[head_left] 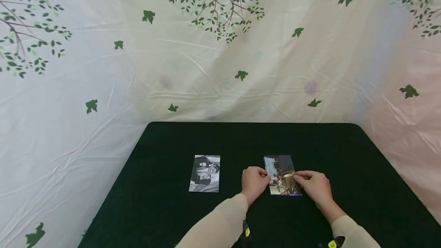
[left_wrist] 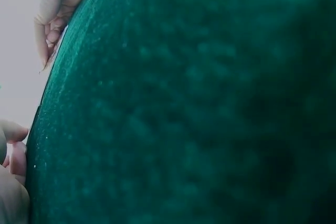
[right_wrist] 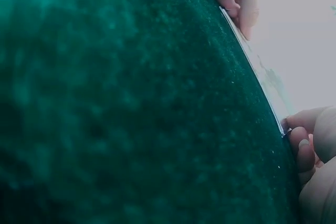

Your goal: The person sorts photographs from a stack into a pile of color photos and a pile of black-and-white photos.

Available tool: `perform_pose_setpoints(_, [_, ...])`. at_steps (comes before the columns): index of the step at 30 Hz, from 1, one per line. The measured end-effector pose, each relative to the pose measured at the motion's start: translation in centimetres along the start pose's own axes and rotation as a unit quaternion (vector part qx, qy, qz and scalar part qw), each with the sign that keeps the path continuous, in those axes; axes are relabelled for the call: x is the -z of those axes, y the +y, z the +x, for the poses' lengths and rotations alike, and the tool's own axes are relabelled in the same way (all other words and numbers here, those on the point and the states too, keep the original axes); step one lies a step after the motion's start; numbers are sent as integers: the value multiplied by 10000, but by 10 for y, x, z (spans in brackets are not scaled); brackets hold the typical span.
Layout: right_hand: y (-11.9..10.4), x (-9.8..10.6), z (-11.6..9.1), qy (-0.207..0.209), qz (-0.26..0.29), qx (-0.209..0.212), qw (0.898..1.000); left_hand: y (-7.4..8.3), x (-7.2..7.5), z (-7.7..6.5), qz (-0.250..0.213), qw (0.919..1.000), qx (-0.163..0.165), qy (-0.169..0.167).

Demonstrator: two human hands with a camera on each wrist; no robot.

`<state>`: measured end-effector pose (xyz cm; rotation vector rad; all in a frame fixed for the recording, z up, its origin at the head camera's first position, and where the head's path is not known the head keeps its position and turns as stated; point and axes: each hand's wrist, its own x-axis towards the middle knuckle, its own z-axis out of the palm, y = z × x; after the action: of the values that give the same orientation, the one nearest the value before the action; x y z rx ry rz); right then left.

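A colour photo card point(head_left: 280, 173) lies upright-wise on the dark table, with a second edge showing along its border, as if more than one card is stacked. My right hand point(head_left: 316, 187) pinches its right edge between thumb and fingers. At its left edge, my left hand point(head_left: 254, 182) holds the card with curled fingers. The right wrist view shows the card's thin side point(right_wrist: 257, 69) low over the cloth, between both hands. Further left lies a black-and-white photo card point(head_left: 205, 173), apart from either hand.
A dark green cloth-covered table point(head_left: 165, 141) with rounded far corners spreads under everything. Behind and beside it hangs a pale curtain point(head_left: 206, 83) printed with leaves and branches. Both forearms, in light sleeves point(head_left: 220, 221), reach in from the near edge.
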<state>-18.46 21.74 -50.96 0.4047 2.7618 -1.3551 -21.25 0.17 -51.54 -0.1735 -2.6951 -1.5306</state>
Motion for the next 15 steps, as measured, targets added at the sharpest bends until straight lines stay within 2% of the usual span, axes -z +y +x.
perform_pose_setpoints(7, [1,-2,0,42,64,-19,10000,0,0,0,46,9999,60,-89])
perform_pose_setpoints(15, [0,-1,-1,115,-9,60,9999,3,1,-2,149,9999,-42,-27])
